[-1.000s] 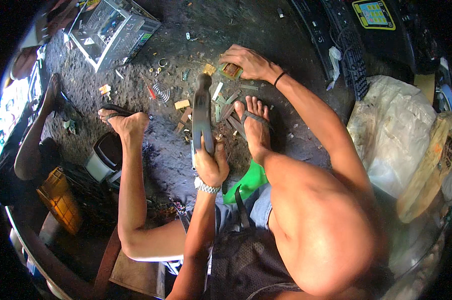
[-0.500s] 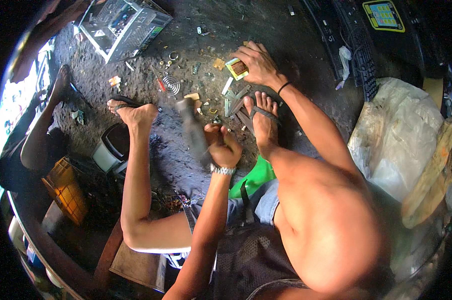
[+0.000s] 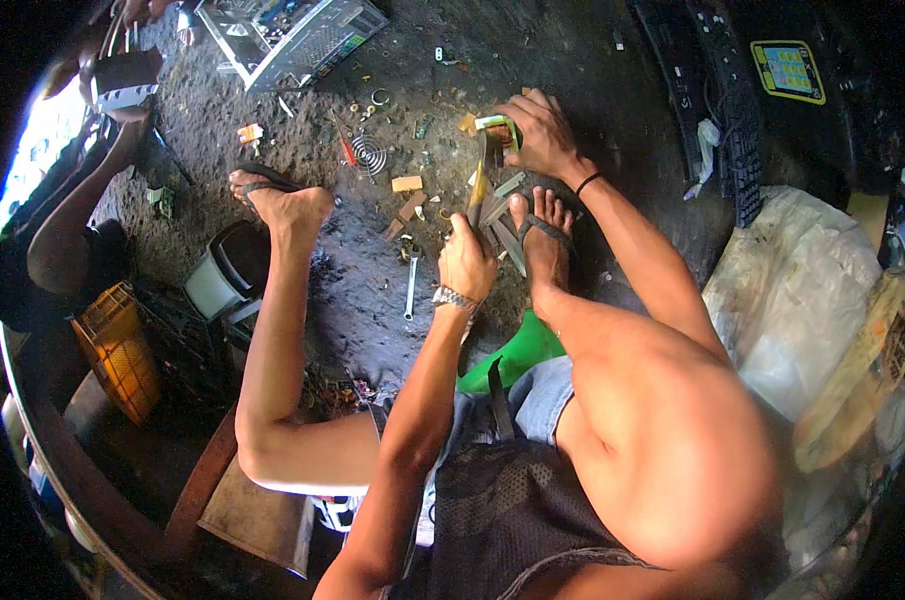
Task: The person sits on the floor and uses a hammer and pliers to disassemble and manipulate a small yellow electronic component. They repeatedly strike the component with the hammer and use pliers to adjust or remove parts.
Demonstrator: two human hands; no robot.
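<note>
My left hand (image 3: 466, 260) is closed round the handle of a hammer (image 3: 478, 195), whose head is up against or just over a small boxy part (image 3: 496, 124) with yellow-white edges. I cannot tell whether they touch. Fingers of my right hand (image 3: 542, 135) grip that part from its right side, tilted on the dark ground. Flat grey metal strips (image 3: 496, 215) lie in a loose heap between the part and my sandalled right foot (image 3: 547, 235). A wrench (image 3: 410, 287) lies left of my left hand.
Small scraps, a wire fan guard (image 3: 368, 156) and a red-handled tool (image 3: 347, 150) litter the ground. An open metal case (image 3: 337, 50) stands at the far left, keyboards (image 3: 729, 130) at the right. Another person's leg (image 3: 82, 215) is at left, near an orange crate (image 3: 119, 352).
My left hand has swung the hammer from the left over to the boxy part and turned upward. The part has tilted in my right hand. The wrench now shows.
</note>
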